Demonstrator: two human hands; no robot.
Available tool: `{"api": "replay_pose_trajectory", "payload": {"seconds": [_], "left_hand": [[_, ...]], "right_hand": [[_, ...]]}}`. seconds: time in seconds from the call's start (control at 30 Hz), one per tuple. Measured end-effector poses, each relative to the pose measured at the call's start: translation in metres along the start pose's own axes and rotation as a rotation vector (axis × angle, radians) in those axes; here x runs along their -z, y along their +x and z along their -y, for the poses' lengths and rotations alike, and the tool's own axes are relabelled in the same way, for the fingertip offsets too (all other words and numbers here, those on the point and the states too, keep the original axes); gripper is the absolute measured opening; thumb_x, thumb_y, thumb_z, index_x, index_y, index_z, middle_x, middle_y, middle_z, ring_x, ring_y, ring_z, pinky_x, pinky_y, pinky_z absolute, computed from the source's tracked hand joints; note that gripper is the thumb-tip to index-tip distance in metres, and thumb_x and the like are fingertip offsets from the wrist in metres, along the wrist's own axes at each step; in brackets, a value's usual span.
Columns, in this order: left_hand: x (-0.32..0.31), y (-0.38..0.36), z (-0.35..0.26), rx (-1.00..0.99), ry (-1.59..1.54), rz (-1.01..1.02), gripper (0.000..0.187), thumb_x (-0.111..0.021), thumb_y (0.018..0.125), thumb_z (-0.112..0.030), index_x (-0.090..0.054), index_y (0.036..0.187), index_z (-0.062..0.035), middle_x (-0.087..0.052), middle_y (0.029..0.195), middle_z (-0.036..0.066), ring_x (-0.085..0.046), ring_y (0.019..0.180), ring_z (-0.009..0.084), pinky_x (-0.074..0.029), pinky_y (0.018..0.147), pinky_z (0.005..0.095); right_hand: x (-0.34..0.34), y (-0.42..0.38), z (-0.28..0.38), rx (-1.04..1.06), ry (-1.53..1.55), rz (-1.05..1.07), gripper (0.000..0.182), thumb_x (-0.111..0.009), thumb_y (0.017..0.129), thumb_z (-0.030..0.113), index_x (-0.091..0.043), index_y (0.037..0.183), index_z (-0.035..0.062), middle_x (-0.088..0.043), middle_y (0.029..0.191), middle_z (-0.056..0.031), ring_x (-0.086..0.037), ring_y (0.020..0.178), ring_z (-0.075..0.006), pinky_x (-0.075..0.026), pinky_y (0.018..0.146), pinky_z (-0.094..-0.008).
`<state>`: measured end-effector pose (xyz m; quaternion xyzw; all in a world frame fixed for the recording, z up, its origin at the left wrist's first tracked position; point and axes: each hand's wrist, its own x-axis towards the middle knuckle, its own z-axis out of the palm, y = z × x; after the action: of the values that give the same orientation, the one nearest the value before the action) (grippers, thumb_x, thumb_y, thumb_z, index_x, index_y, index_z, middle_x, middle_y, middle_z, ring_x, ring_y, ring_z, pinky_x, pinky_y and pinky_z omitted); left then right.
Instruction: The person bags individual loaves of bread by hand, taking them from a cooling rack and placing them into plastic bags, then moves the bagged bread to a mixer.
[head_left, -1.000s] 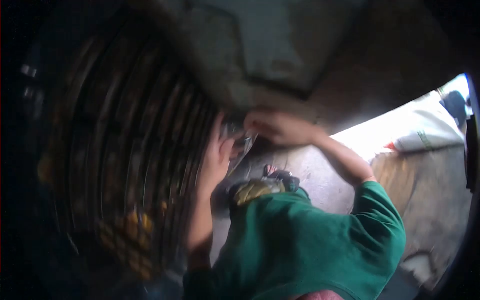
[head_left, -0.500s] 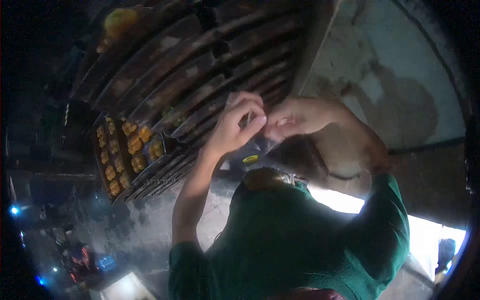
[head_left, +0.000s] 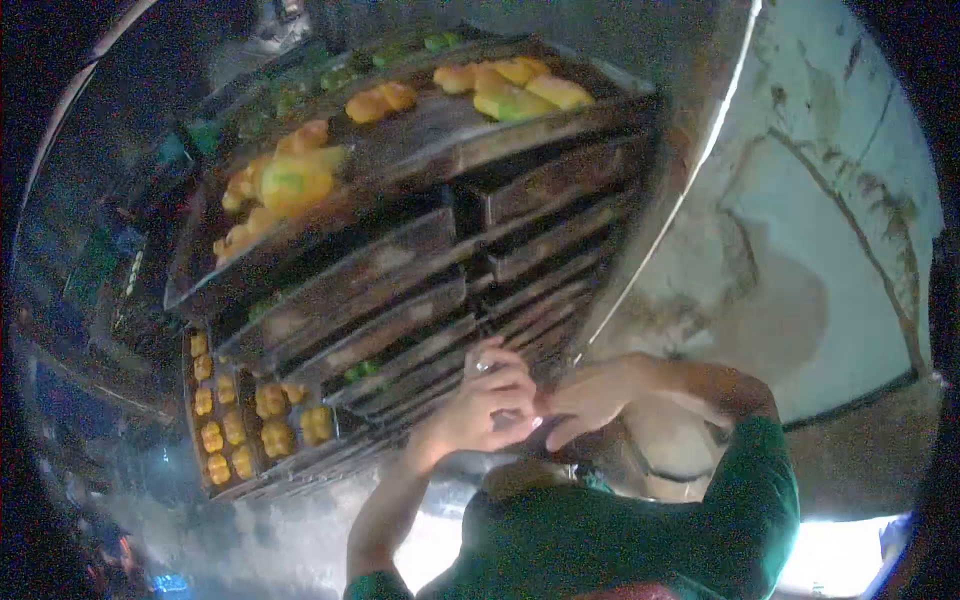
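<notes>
My left hand (head_left: 492, 402) wears a ring and has its fingers curled in a pinch at about chest height. Right beside it, my right hand (head_left: 598, 398) bends its fingers down, and the fingertips of both hands meet or nearly meet. Whatever lies between them is dark and blurred, so I cannot make it out. Just beyond the hands stands a stack of dark metal trays (head_left: 400, 290). Golden-brown buns (head_left: 380, 102) and yellow-green ones (head_left: 530, 97) lie on the top tray.
To the left, a lower tray holds rows of small golden buns (head_left: 233, 428). A stained pale wall (head_left: 790, 280) rises on the right. Near my right forearm is a pale rounded object (head_left: 670, 440). Bright light enters low on both sides.
The view has tilted up, bringing the top tray's buns into sight and placing my hands lower in the picture. The clear plastic with a yellow mark below my hands no longer shows.
</notes>
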<state>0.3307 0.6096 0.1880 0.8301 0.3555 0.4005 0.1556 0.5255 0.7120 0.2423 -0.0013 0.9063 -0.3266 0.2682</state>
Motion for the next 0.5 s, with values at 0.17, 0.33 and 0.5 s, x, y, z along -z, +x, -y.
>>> {"api": "replay_pose_trajectory", "payload": {"seconds": [0.17, 0.33, 0.5], "left_hand": [[0.023, 0.017, 0.005, 0.054, -0.011, -0.126, 0.015, -0.080, 0.076, -0.024, -0.068, 0.076, -0.0159, -0.066, 0.089, -0.002, -0.055, 0.116, 0.0274, -0.022, 0.112, 0.0555], [0.046, 0.038, -0.002, 0.038, 0.077, -0.324, 0.017, -0.083, 0.073, -0.033, -0.076, 0.084, -0.0218, -0.062, 0.076, -0.005, -0.058, 0.106, 0.0242, -0.023, 0.111, 0.0534], [0.047, 0.053, -0.012, 0.085, 0.274, -0.339, 0.022, -0.081, 0.071, -0.042, -0.077, 0.085, -0.0261, -0.057, 0.080, -0.007, -0.056, 0.107, 0.0214, -0.024, 0.110, 0.0529]], "right_hand": [[0.052, -0.026, -0.019, 0.432, 0.072, -0.214, 0.039, -0.060, 0.097, 0.033, -0.064, 0.116, -0.0008, -0.068, 0.106, -0.0215, -0.065, 0.103, -0.0368, -0.052, 0.091, -0.0417], [0.204, -0.090, -0.017, 0.340, -0.056, -0.809, 0.031, -0.063, 0.096, 0.032, -0.069, 0.109, 0.0044, -0.070, 0.102, -0.0102, -0.067, 0.095, -0.0203, -0.053, 0.087, -0.0337], [0.334, -0.043, -0.110, -0.120, -0.389, -1.005, 0.043, -0.058, 0.095, 0.044, -0.070, 0.112, 0.0065, -0.069, 0.111, -0.0134, -0.065, 0.104, -0.0300, -0.049, 0.092, -0.0399]]}}
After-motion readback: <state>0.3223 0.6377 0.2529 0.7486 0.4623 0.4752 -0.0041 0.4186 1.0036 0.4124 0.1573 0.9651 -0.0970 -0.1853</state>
